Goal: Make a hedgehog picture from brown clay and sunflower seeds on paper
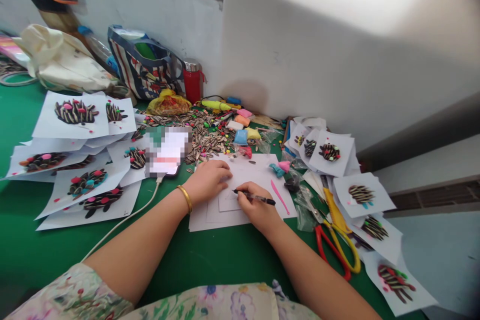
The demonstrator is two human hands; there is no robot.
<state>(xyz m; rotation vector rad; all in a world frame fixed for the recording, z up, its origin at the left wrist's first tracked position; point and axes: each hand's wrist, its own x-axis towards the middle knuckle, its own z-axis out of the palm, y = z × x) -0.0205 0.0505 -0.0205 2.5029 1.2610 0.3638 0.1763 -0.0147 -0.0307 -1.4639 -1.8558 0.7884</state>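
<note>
"What colour is the tabletop [210, 260]?"

"Plain green. The paper [240, 212] on it is white and the pen [255, 197] is black."

"And the seeds [202, 137]?"

"Striped black and off-white. The finished pictures [80, 112] show the same dark stripes, dotted with pink, red and turquoise."

"Anything brighter?"

"A red flask [192, 82] with a silver top. One pair of scissors [319, 235] has red handles, and the other pair [335, 212] is yellow. The clay lumps [242, 130] are pink, orange, blue and yellow."

"Any fabric?"

"The bag [144, 67] is striped navy, white and red. The sleeve [75, 300] is pale with a pink and green flower print. The bangle [185, 198] is gold."
</note>
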